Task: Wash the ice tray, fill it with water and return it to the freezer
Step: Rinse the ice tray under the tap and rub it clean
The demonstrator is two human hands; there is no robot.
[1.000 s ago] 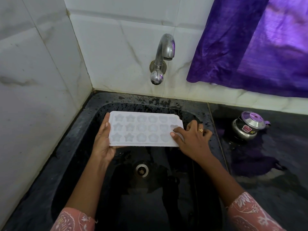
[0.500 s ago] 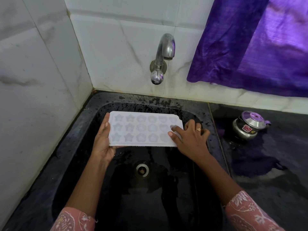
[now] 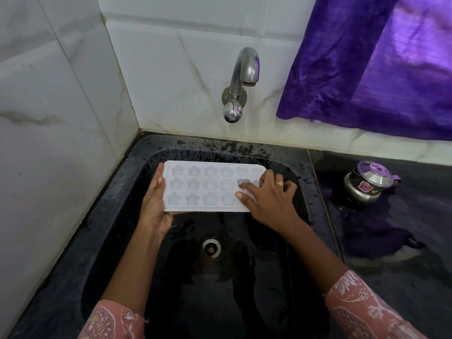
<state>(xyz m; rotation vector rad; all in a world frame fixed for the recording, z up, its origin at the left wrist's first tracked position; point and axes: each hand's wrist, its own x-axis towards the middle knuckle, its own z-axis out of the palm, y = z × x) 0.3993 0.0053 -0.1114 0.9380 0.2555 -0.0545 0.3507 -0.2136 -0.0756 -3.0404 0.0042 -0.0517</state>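
Observation:
A white ice tray (image 3: 203,185) with star and flower shaped cells is held level over the black sink (image 3: 146,152). My left hand (image 3: 154,204) grips its left edge from below, thumb along the side. My right hand (image 3: 266,195) lies on the tray's right end, fingers spread over the cells and fingertips pressing into them; it wears a gold ring. The steel tap (image 3: 241,81) juts from the tiled wall above the tray. No water runs from it.
The sink drain (image 3: 211,247) lies below the tray. A small steel pot with a purple-knobbed lid (image 3: 367,183) stands on the wet black counter at right. A purple curtain (image 3: 379,62) hangs over the back right. White marble tiles close the left side.
My right hand has slid slightly left over the tray's right cells, the fingers rubbing them. The tray and my left hand have stayed in place.

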